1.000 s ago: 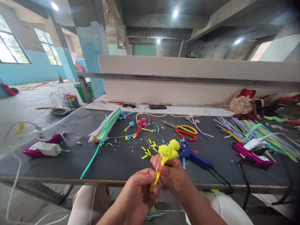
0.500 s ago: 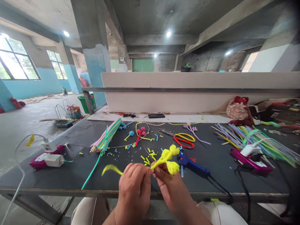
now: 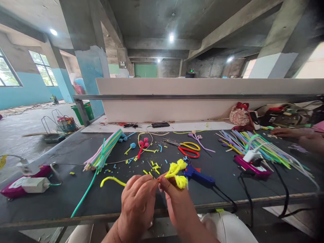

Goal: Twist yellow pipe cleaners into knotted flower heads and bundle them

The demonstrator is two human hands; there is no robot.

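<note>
Close to the table's front edge, my left hand (image 3: 138, 202) and my right hand (image 3: 173, 195) meet, fingers pinched together. A fuzzy yellow pipe cleaner flower (image 3: 177, 170) with several puffy heads sticks up from my right hand's grip. From under my left hand a bent yellow pipe cleaner (image 3: 111, 179) runs out to the left. Where the two join is hidden by my fingers. Just right of the flower lies a blue glue gun (image 3: 199, 177). Short yellow cut pieces (image 3: 155, 167) are scattered beyond my hands.
Scissors (image 3: 189, 148) with red and yellow handles lie behind the glue gun. Pipe cleaner bundles (image 3: 107, 152) rest left and right. Magenta power strips (image 3: 251, 167) with cords sit on both sides. A co-worker's hands (image 3: 301, 135) are at the far right.
The view has turned to the right, so everything sits further left. My hands stay together on the yellow pipe cleaners. A co-worker's hands have come into view at the right.
</note>
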